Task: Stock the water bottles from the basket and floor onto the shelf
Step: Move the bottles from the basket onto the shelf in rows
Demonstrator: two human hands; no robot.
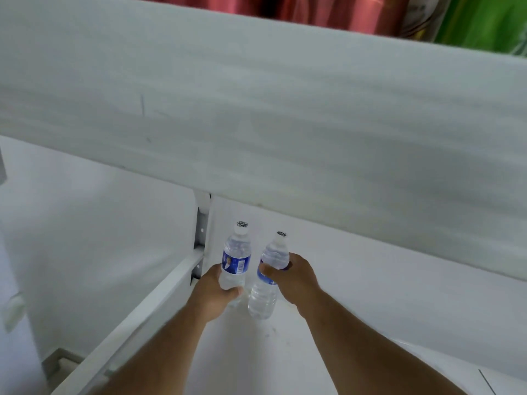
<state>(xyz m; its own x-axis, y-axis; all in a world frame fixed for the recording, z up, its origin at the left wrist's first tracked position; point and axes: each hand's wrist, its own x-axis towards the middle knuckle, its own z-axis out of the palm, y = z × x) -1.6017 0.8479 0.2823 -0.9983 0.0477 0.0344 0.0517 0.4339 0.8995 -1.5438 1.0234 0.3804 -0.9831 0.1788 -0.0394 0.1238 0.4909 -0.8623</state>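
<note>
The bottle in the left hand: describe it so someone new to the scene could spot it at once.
Start at the white shelf under the wide upper board and go to its left end, by the metal bracket. Two water bottles are held there; this bottle is in the left hand, nearer the bracket. It stands nearly upright with its blue label facing the camera, while the right hand's bottle tilts.

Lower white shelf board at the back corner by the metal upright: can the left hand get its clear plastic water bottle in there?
Probably yes. The left hand already holds its clear plastic water bottle beside the metal upright, and the lower white shelf board looks bare there.
</note>
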